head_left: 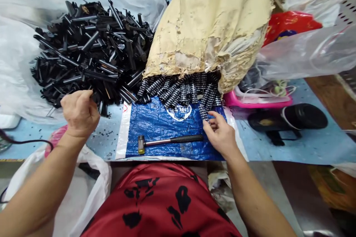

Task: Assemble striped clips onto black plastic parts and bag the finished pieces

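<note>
My left hand (80, 113) is closed at the lower edge of a heap of glossy black plastic pieces (91, 48); what its fingertips hold is too hidden to name. My right hand (219, 131) has thumb and fingers closed on the lower end of a black-and-white patterned tube (204, 113). More such tubes (174, 94) spill from the mouth of a worn yellow sack (205, 18). Between my hands, a small hammer (167, 140) with a black grip lies on a blue plastic sheet (167, 126).
Right of the sheet are a pink tray (258, 102) and a black tumbler (286, 117) lying on its side. Clear plastic (16, 55) surrounds the black heap. A white bag (97, 166) hangs below the table's (306, 152) front edge at left.
</note>
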Tool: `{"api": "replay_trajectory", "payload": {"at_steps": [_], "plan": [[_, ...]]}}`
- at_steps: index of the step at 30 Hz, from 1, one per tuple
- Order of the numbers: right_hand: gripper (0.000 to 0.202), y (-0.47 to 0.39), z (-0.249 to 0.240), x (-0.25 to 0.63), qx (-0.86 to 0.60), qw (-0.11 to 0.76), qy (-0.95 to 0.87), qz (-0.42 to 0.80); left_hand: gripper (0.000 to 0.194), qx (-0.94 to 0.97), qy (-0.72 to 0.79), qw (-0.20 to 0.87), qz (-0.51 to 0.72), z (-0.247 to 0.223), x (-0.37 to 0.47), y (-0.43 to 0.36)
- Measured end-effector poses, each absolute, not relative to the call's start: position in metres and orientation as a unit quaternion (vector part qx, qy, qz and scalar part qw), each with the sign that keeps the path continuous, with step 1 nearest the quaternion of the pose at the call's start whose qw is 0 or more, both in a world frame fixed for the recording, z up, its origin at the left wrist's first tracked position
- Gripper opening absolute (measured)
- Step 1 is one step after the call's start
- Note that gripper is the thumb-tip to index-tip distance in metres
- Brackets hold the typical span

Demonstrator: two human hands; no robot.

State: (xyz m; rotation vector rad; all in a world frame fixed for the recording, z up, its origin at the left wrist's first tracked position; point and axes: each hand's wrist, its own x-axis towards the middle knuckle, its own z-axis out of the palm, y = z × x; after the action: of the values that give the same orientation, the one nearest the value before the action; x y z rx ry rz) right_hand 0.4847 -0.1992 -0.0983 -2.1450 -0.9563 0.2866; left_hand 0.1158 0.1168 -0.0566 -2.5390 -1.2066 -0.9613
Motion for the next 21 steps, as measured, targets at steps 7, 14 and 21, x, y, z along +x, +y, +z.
{"api": "replay_trajectory", "payload": {"at_steps": [7,14,21], "plan": [[0.048,-0.183,-0.078,0.451,-0.616,0.636,-0.235,0.401,0.029,-0.838,-0.312,0.165,-0.416,-0.04,0.142,0.143],[0.052,-0.146,-0.062,0.415,-0.531,0.675,-0.178,0.479,0.023,-0.81,-0.38,-0.243,-0.375,-0.03,0.188,0.053],[0.053,-0.137,-0.062,0.383,-0.509,0.674,-0.156,0.512,0.026,-0.567,-0.375,-0.693,-0.239,-0.044,0.213,-0.042]]}}
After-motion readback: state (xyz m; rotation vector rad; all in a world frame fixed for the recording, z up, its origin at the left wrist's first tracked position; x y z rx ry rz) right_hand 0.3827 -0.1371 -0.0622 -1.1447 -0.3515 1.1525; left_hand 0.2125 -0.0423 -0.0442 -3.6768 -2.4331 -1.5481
